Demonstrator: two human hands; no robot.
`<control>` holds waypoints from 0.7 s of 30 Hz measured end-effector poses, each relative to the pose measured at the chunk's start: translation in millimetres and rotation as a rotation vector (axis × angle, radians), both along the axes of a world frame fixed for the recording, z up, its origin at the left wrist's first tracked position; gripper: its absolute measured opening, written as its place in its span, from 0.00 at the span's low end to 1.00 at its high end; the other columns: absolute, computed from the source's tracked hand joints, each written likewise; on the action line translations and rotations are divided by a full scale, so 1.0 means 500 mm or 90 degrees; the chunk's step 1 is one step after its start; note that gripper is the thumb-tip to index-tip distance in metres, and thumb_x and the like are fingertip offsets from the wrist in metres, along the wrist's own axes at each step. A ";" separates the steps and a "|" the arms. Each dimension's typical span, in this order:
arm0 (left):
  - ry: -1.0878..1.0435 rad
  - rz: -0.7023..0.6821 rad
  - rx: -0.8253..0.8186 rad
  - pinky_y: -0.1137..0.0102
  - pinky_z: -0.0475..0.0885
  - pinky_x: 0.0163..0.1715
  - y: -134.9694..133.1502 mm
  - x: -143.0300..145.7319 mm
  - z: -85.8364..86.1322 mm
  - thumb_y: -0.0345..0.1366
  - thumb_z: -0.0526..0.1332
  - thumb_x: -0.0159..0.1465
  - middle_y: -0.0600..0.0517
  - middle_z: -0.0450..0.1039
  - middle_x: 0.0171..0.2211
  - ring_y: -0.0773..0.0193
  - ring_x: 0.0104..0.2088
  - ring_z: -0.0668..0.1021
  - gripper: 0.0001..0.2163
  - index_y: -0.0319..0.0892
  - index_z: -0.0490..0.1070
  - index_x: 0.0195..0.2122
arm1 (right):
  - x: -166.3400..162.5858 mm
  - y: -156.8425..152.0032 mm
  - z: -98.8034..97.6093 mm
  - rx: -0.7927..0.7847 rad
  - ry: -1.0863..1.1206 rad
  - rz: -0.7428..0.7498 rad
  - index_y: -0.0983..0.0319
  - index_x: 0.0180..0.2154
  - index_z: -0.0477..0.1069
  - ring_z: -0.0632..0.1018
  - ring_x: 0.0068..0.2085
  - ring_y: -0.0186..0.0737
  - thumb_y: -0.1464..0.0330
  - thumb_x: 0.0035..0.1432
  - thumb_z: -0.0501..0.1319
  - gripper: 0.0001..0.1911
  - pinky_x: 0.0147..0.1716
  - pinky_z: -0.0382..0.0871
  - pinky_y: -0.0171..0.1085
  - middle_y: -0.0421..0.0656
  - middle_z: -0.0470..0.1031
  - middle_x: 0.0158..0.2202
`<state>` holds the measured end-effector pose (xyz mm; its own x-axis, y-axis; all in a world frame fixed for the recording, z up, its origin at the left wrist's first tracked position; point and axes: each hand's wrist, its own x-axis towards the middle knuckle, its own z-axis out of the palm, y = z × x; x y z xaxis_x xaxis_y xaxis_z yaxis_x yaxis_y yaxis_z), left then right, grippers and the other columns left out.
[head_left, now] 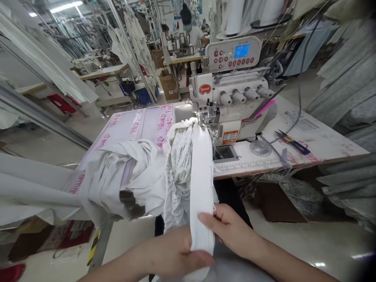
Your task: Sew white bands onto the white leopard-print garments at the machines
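A white elastic waistband (pixel 202 176) runs from the sewing machine's needle area down toward me, with gathered light grey fabric (pixel 179 156) along its left side. My left hand (pixel 179 250) grips the band low down, thumb lying across it. Higher on the right edge, my right hand (pixel 223 223) pinches the band between thumb and fingers. The band's far end sits under the presser foot of the white overlock sewing machine (pixel 232 94). More of the pale garment fabric (pixel 123 164) drapes over the table's left front edge.
Thread snips (pixel 293 143) and a clear round dish (pixel 261 147) lie right of the machine on the table (pixel 337 145). Hanging grey fabric (pixel 346 86) borders the right side. A cardboard box (pixel 169 84) stands behind, and a person (pixel 194 37) sits farther back.
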<state>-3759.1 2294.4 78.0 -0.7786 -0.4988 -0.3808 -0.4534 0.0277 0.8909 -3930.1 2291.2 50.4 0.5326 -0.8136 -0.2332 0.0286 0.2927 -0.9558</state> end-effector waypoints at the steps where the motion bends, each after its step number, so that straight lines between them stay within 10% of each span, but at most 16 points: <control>1: 0.012 0.010 0.037 0.72 0.67 0.34 -0.015 0.000 -0.008 0.44 0.52 0.59 0.50 0.69 0.33 0.65 0.31 0.70 0.14 0.38 0.67 0.36 | -0.001 -0.001 -0.002 -0.005 -0.010 0.006 0.66 0.24 0.63 0.59 0.20 0.27 0.58 0.55 0.54 0.17 0.19 0.54 0.28 0.37 0.60 0.19; 4: 0.060 0.232 0.013 0.69 0.68 0.33 -0.080 -0.017 -0.037 0.48 0.46 0.61 0.45 0.71 0.33 0.62 0.31 0.72 0.21 0.34 0.68 0.37 | -0.004 -0.015 -0.004 -0.024 -0.033 0.010 0.66 0.24 0.63 0.60 0.19 0.27 0.56 0.55 0.53 0.19 0.18 0.54 0.28 0.37 0.60 0.18; 8: 0.015 0.571 -0.316 0.60 0.56 0.51 -0.160 -0.042 -0.066 0.43 0.55 0.56 0.42 0.66 0.46 0.54 0.49 0.66 0.20 0.37 0.63 0.46 | -0.002 -0.012 -0.013 -0.012 -0.052 0.013 0.66 0.22 0.61 0.59 0.18 0.25 0.55 0.56 0.52 0.21 0.17 0.52 0.27 0.37 0.60 0.17; 11: -0.139 0.542 -0.403 0.57 0.56 0.49 -0.188 -0.001 -0.057 0.41 0.58 0.53 0.40 0.68 0.44 0.49 0.48 0.67 0.18 0.37 0.67 0.42 | 0.000 -0.002 -0.025 0.019 -0.039 -0.005 0.65 0.22 0.59 0.59 0.18 0.25 0.54 0.55 0.52 0.22 0.16 0.52 0.27 0.36 0.58 0.18; 15: -0.102 0.461 -0.230 0.66 0.67 0.34 -0.191 0.099 0.002 0.45 0.53 0.57 0.48 0.73 0.31 0.57 0.33 0.73 0.14 0.39 0.71 0.31 | 0.000 -0.007 -0.032 0.016 -0.018 -0.003 0.65 0.24 0.59 0.60 0.19 0.26 0.54 0.55 0.52 0.21 0.17 0.55 0.27 0.37 0.58 0.20; 21: -0.006 0.611 -0.167 0.70 0.67 0.37 -0.188 0.117 0.046 0.47 0.53 0.58 0.53 0.73 0.34 0.61 0.35 0.73 0.17 0.42 0.68 0.41 | 0.007 -0.018 -0.048 -0.032 0.042 -0.002 0.65 0.22 0.58 0.61 0.19 0.27 0.54 0.58 0.49 0.22 0.18 0.54 0.28 0.37 0.57 0.17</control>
<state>-3700.5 2200.5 100.8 0.0018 -0.9850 -0.1724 -0.3935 -0.1592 0.9054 -3926.8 2282.3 26.6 0.5146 -0.8268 -0.2271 -0.0339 0.2450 -0.9689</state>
